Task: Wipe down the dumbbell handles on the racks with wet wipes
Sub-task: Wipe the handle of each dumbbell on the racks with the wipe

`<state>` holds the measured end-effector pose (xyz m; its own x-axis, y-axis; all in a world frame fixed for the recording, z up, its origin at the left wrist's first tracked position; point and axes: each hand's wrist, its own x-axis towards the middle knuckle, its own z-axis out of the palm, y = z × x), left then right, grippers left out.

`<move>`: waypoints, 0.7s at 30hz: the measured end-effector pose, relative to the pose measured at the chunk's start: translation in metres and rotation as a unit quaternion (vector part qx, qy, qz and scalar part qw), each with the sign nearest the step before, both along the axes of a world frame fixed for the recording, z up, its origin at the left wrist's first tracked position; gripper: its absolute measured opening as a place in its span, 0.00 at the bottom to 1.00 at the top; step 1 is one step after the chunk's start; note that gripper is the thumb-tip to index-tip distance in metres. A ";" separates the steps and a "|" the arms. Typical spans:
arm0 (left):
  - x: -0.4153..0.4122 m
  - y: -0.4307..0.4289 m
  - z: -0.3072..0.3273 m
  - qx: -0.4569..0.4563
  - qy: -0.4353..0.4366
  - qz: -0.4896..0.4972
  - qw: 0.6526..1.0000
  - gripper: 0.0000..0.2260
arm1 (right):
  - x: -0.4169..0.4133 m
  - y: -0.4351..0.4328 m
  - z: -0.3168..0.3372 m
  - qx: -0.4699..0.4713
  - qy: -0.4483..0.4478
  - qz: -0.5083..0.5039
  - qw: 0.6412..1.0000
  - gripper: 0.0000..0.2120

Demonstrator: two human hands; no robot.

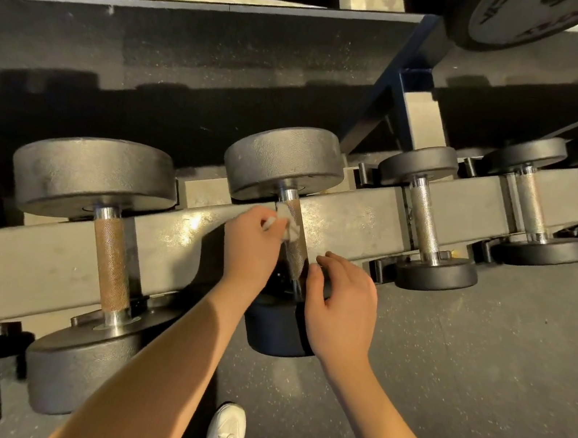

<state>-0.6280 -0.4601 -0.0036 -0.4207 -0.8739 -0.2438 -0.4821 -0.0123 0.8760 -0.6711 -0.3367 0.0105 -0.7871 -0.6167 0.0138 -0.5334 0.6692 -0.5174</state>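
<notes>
A black dumbbell (283, 162) lies across the lower rack rail (352, 221) in the middle of the head view. Its knurled steel handle (295, 250) runs toward me. My left hand (250, 246) pinches a crumpled white wet wipe (285, 220) against the upper left side of that handle. My right hand (341, 308) rests with fingers spread on the near end of the handle and over the near black head (274, 331), which it partly hides.
A larger dumbbell with a rusty handle (112, 258) lies to the left. Smaller dumbbells (425, 218) (533, 210) sit to the right on the same rail. An upper shelf (197, 24) holds more weights. My white shoe (224, 437) stands on the speckled rubber floor (463, 381).
</notes>
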 end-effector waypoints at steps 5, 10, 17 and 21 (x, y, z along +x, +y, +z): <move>0.001 0.004 -0.005 0.008 -0.014 -0.023 1.000 0.10 | 0.003 -0.001 0.003 0.017 0.017 -0.023 0.999 0.23; 0.017 0.013 -0.005 0.025 -0.047 -0.099 0.994 0.05 | 0.004 -0.001 0.004 0.028 0.008 -0.032 0.999 0.23; 0.007 0.011 0.001 0.007 -0.048 -0.065 0.997 0.08 | 0.003 -0.001 0.005 0.013 0.011 -0.036 0.999 0.24; 0.022 0.016 0.002 0.039 -0.078 -0.152 0.984 0.06 | 0.003 -0.001 0.006 -0.001 -0.018 -0.024 1.000 0.23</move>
<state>-0.6057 -0.4443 -0.0019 -0.6126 -0.6892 -0.3871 -0.6024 0.0900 0.7931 -0.6678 -0.3376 0.0168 -0.8157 -0.5783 -0.0136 -0.4816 0.6919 -0.5379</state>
